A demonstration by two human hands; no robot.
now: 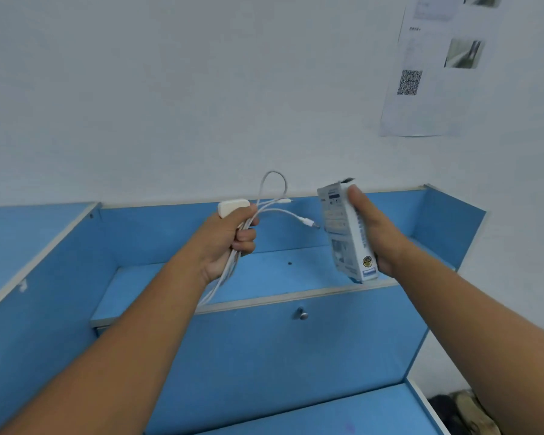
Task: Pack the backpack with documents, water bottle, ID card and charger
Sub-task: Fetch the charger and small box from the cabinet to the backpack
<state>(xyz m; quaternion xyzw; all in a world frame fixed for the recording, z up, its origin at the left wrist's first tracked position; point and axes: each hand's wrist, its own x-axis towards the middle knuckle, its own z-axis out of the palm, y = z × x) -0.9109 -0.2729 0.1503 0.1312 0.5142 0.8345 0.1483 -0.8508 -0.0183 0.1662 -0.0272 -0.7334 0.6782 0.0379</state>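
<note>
Both hands are raised above a blue shelf fixed against a white wall. Right hand, thumb on top and fingers behind, grips an upright printed carton, its top flap ajar; thin card of this kind is probably light and easily crushed, so hold by the edges. Left hand is closed in a fist on the charger: its white plug block shows above the thumb, its cable loops upward and trails below the wrist. Limp and light, the cable is best gathered in coils. Connector tips hang free near the carton. No backpack is in view.
</note>
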